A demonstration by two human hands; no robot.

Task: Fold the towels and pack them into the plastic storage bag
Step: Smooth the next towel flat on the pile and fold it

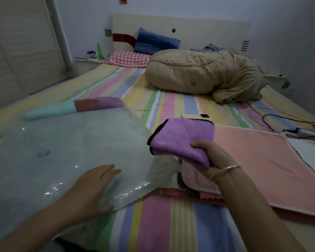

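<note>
We have the bag (pixel 65 148) lying flat on the bed (pixel 164 219), and everything else sits in relation to it. Our left hand (pixel 93 186) rests palm down on the bag's near edge, fingers spread and flat, gripping nothing; we judge it is there to pin the slippery plastic so it does not slide or bunch while we load it. Just right of the bag's mouth, our right hand (pixel 215 157) is closed around a folded purple towel (pixel 184 140), thumb on top and fingers underneath, holding it level with its folded edge turned toward the bag so it can slide in without coming undone. A pink towel (pixel 195 179) is bunched beneath that hand; whether the fingers also have hold of it we cannot tell. Further right of the bag, a peach towel (pixel 258 160) lies spread open on the bed, not yet folded. At the bag's far end a teal piece (pixel 49 110) and a darker purple one (pixel 98 103) show, but whether they are inside the plastic or merely beside it is unclear. Well beyond the bag sits a tan duvet (pixel 204 73).
</note>
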